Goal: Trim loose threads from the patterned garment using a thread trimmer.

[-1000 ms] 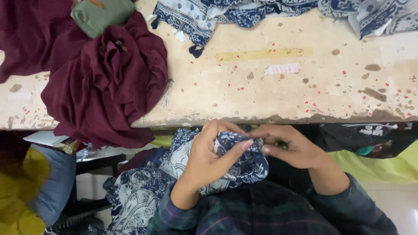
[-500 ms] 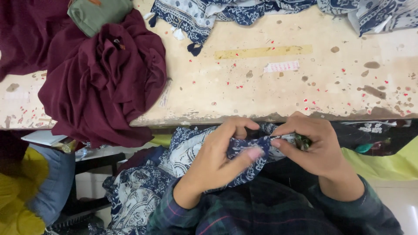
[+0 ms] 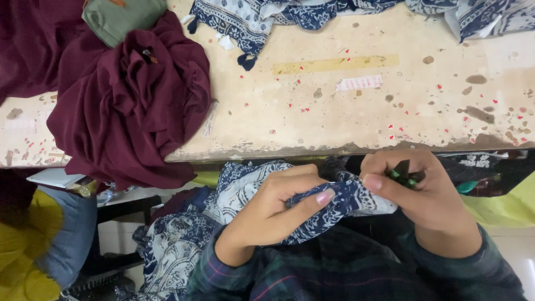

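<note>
Blue-white patterned cloth (image 3: 245,195) bunched at lower centre of frame, below table edge. Left hand (image 3: 273,214) pinches cloth fold; right hand (image 3: 423,195) closed on small dark green-tipped tool (image 3: 404,173). Maroon fabric (image 3: 122,106) heaped upper left on worn table (image 3: 345,111).

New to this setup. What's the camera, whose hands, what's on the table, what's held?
One camera, worn on a person's head, looks down at their own two bare hands below a worn table. The left hand grips a bunched blue-and-white printed cloth over the lap. The right hand pinches the cloth's edge and holds a small dark tool with green parts; what kind is unclear. On the table lie a maroon cloth, a green pouch, more printed cloth and a yellow ruler.
</note>
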